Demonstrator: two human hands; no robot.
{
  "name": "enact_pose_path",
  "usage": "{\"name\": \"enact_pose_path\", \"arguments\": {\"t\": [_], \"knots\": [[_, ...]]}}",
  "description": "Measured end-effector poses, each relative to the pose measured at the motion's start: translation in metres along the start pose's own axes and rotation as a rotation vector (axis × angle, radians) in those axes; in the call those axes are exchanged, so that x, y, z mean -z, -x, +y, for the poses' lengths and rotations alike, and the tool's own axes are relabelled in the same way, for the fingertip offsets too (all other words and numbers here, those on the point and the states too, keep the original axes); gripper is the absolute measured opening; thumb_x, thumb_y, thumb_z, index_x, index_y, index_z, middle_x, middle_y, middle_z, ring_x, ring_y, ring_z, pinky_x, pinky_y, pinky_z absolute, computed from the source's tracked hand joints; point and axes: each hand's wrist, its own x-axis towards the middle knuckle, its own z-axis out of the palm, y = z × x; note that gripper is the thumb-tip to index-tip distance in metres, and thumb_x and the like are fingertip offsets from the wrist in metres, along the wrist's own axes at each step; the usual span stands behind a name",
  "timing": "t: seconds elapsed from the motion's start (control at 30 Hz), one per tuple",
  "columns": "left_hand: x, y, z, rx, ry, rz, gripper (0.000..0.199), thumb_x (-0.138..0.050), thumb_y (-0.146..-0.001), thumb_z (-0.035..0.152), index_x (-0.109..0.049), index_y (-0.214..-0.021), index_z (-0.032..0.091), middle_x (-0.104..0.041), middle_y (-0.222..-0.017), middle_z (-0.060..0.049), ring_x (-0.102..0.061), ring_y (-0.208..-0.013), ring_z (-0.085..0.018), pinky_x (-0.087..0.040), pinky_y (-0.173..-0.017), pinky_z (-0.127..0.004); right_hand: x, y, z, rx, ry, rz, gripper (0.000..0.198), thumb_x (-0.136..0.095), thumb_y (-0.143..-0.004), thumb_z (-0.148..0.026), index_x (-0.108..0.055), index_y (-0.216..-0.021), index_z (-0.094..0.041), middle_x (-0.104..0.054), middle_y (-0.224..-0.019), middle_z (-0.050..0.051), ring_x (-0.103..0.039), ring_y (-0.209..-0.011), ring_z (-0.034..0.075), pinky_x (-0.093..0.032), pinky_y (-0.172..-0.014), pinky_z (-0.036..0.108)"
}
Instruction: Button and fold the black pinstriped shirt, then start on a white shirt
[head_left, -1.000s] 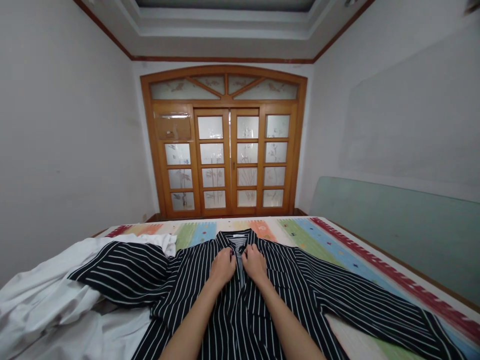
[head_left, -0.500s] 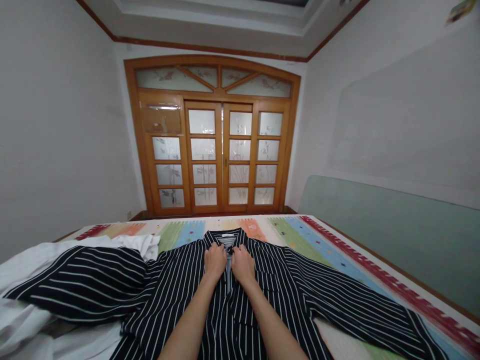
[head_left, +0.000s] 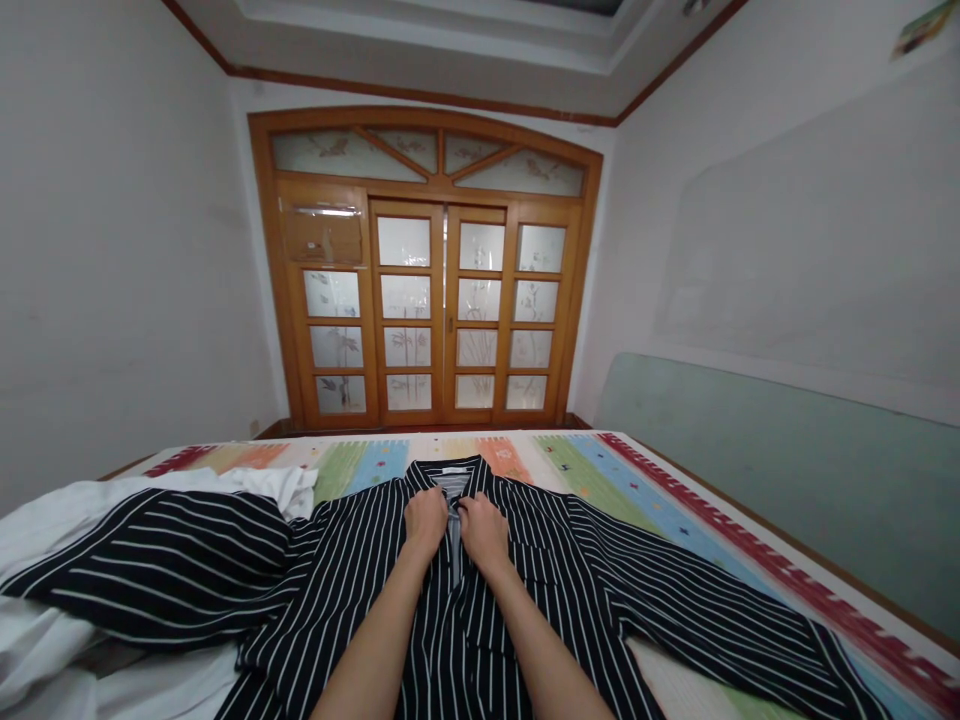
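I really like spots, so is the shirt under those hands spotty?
No, the shirt is black with thin white stripes.

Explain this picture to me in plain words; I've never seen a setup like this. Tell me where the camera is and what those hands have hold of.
There is no machine here: the left hand and right hand are a person's own bare hands. The camera is worn on that person's head, looking forward and down.

A black-and-white striped shirt lies spread on a colourful bed cover. One sleeve lies over white cloth at the left; the other stretches right.

Both hands have curled fingers on the shirt's front, just below the collar, pinching the edges of its opening. The fingertips' exact grip is too small to tell.
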Motion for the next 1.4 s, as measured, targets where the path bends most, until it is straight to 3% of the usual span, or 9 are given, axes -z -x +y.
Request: {"name": "enact_pose_path", "arguments": {"t": [0.3, 0.57, 0.77, 0.93, 1.1, 1.2, 1.4], "knots": [[-0.003, -0.004, -0.005, 0.062, 0.051, 0.007, 0.036, -0.036, -0.096, 0.024, -0.068, -0.110, 0.015, -0.072, -0.101, -0.018, -0.069, -0.097, -0.029, -0.050, -0.082, -0.038, -0.003, 0.000, -0.002, 0.014, 0.045, 0.061, 0.028, -0.037, -0.100, -0.022, -0.064, -0.103, -0.020, -0.060, -0.108, 0.009, -0.062, -0.096, 0.019, -0.046, -0.069, 0.026], [-0.006, -0.003, -0.009, 0.023, 0.116, 0.055, 0.022, -0.044, -0.092, 0.021, -0.064, -0.101, 0.017, -0.065, -0.110, -0.011, -0.065, -0.099, -0.023, -0.047, -0.081, -0.031, -0.007, -0.001, 0.000, 0.073, 0.034, 0.111, 0.025, -0.045, -0.089, -0.009, -0.067, -0.096, -0.018, -0.063, -0.104, 0.010, -0.054, -0.103, 0.022, -0.045, -0.088, 0.030], [-0.008, 0.001, -0.010, -0.103, 0.144, 0.123, 0.023, -0.039, -0.094, 0.015, -0.061, -0.096, 0.016, -0.063, -0.105, -0.011, -0.060, -0.105, -0.021, -0.044, -0.089, -0.031, -0.008, -0.003, 0.004, 0.071, -0.055, 0.095, 0.028, -0.045, -0.091, -0.011, -0.070, -0.099, -0.021, -0.066, -0.103, 0.008, -0.057, -0.104, 0.020, -0.044, -0.088, 0.027], [-0.009, 0.003, -0.010, -0.077, 0.334, 0.196, 0.019, -0.042, -0.092, 0.012, -0.061, -0.089, 0.016, -0.067, -0.096, -0.010, -0.063, -0.098, -0.020, -0.045, -0.088, -0.031, -0.007, -0.009, 0.008, 0.019, -0.276, 0.123, 0.036, -0.038, -0.092, -0.009, -0.069, -0.110, -0.016, -0.070, -0.109, 0.009, -0.062, -0.105, 0.017, -0.043, -0.095, 0.024], [-0.011, 0.004, -0.008, 0.062, 0.625, 0.227, 0.014, -0.050, -0.087, 0.015, -0.064, -0.083, 0.018, -0.071, -0.086, -0.006, -0.068, -0.082, -0.018, -0.049, -0.081, -0.029, -0.008, -0.017, 0.018, -0.086, -0.562, 0.184, 0.037, -0.039, -0.088, -0.014, -0.072, -0.103, -0.017, -0.073, -0.107, 0.007, -0.066, -0.102, 0.018, -0.047, -0.094, 0.028], [-0.012, 0.004, -0.008, 0.077, 0.750, 0.247, 0.011, -0.055, -0.084, 0.016, -0.065, -0.080, 0.018, -0.073, -0.083, -0.005, -0.069, -0.079, -0.017, -0.052, -0.079, -0.028, -0.011, -0.022, 0.025, -0.110, -0.697, 0.214, 0.035, -0.041, -0.086, -0.020, -0.073, -0.100, -0.017, -0.075, -0.102, 0.007, -0.068, -0.098, 0.020, -0.049, -0.092, 0.031], [-0.012, 0.004, -0.009, 0.053, 0.850, 0.251, 0.007, -0.061, -0.079, 0.015, -0.067, -0.080, 0.017, -0.074, -0.079, -0.004, -0.070, -0.075, -0.016, -0.054, -0.077, -0.028, -0.016, -0.028, 0.028, -0.091, -0.953, 0.132, 0.031, -0.048, -0.081, -0.026, -0.072, -0.097, -0.016, -0.075, -0.097, 0.007, -0.068, -0.093, 0.021, -0.052, -0.087, 0.033]]}}
